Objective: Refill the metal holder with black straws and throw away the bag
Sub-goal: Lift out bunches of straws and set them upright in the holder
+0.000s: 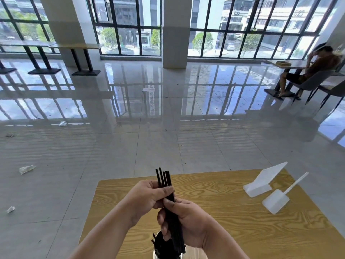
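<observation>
Both of your hands are wrapped around one bundle of thin black plastic straws [169, 208], held nearly upright over the near edge of the yellow wood-grain table [233, 221]. Your left hand [149, 198] is closed on the upper part of the bundle, thumb pressed across the front, with the straw tips poking out above your fingers. Your right hand [183, 223] is clamped on the lower part, fingers curled round from the right side, so the two hands sit one just above the other and are touching

The bottom ends of the straws run down into the shiny round metal holder [158, 256], which sits right at the bottom edge of the view, mostly hidden under your right hand. A few loose black straws already stick out of it at a tilt on the left. Can't tell if the held bundle is resting on the holder's bottom or just hanging in it

Over on the right side of the table you've got a white angled plastic sign stand [261, 182] and, just beside it, a white plastic scoop with a long handle [278, 200], both well apart from your hands. Crumpled clear wrapper scraps [26, 169] lie on the glossy grey tiled floor [130, 146] off to the left
</observation>
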`<state>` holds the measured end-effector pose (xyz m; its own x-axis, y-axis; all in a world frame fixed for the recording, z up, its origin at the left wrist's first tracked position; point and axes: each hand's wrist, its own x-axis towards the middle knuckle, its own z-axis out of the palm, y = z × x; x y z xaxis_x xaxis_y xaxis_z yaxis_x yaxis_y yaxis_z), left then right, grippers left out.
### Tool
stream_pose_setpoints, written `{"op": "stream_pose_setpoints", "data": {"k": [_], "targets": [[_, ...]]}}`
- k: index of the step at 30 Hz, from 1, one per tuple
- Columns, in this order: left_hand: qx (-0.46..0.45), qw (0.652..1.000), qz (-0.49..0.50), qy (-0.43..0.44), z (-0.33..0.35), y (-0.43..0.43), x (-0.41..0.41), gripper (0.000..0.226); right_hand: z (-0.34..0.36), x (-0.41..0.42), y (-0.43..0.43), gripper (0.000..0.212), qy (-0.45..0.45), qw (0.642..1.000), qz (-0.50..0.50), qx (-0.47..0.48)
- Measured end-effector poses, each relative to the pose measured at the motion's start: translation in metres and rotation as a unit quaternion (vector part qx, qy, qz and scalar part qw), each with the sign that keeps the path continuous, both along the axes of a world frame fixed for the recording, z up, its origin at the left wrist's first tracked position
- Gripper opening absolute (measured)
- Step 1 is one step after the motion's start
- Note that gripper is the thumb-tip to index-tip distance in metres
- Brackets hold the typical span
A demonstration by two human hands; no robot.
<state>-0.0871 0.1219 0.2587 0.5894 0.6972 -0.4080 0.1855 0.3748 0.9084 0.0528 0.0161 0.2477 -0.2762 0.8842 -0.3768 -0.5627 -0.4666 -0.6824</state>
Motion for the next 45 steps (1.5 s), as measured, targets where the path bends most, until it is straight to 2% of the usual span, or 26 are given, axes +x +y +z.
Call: {"op": "stream_pose_setpoints", "data": {"k": [13, 20, 23, 25, 27, 29, 30, 31, 33, 36, 39, 42, 44, 45], "targets": [[-0.002, 1.000, -0.001, 0.002, -0.001, -0.001, 0.004, 0.023, -0.003, 0.002, -0.001, 0.035, 0.006, 1.000, -0.007, -0.006], [-0.025, 0.999, 0.007, -0.025, -0.009, -0.002, 0.005, 0.049, -0.013, 0.006, -0.002, 0.053, 0.001, 1.000, -0.012, 0.005], [-0.015, 0.999, 0.049, 0.002, -0.017, 0.002, 0.007, 0.052, -0.017, 0.010, -0.002, 0.042, -0.015, 1.000, -0.006, 0.008], [0.022, 0.993, 0.115, 0.022, -0.018, 0.006, 0.006, 0.050, -0.020, 0.013, -0.002, 0.036, -0.030, 0.999, -0.009, 0.006], [0.040, 0.979, 0.200, -0.024, -0.015, 0.011, 0.003, 0.048, -0.025, 0.013, 0.000, 0.034, -0.050, 0.997, -0.057, -0.030], [0.071, 0.962, 0.247, -0.090, -0.009, 0.013, -0.001, 0.040, -0.035, 0.016, 0.006, 0.036, -0.077, 0.977, -0.174, -0.097], [0.120, 0.957, 0.247, -0.095, -0.005, 0.011, -0.001, 0.033, -0.040, 0.020, 0.008, 0.036, -0.090, 0.959, -0.238, -0.127], [0.183, 0.952, 0.232, -0.077, -0.003, 0.008, 0.000, 0.024, -0.045, 0.024, 0.010, 0.036, -0.096, 0.941, -0.288, -0.148], [0.321, 0.933, 0.161, -0.007, -0.003, 0.001, 0.004, 0.023, -0.048, 0.030, 0.011, 0.035, -0.094, 0.924, -0.333, -0.164], [0.440, 0.891, -0.004, 0.109, -0.004, -0.014, 0.013, 0.013, -0.044, 0.030, 0.014, 0.034, -0.030, 0.942, -0.304, -0.140], [0.466, 0.859, -0.125, 0.170, -0.005, -0.026, 0.021, 0.018, -0.037, 0.028, 0.019, 0.043, 0.007, 0.963, -0.248, -0.108], [0.469, 0.839, -0.194, 0.195, -0.002, -0.030, 0.022, 0.038, -0.030, 0.028, 0.018, 0.033, -0.039, 0.971, -0.215, -0.095], [0.442, 0.837, -0.240, 0.214, 0.000, -0.028, 0.019, 0.059, -0.028, 0.031, 0.016, 0.028, -0.048, 0.965, -0.237, -0.103], [0.408, 0.849, -0.257, 0.216, 0.002, -0.026, 0.016, 0.069, -0.028, 0.032, 0.014, 0.028, -0.036, 0.959, -0.257, -0.110]]}}
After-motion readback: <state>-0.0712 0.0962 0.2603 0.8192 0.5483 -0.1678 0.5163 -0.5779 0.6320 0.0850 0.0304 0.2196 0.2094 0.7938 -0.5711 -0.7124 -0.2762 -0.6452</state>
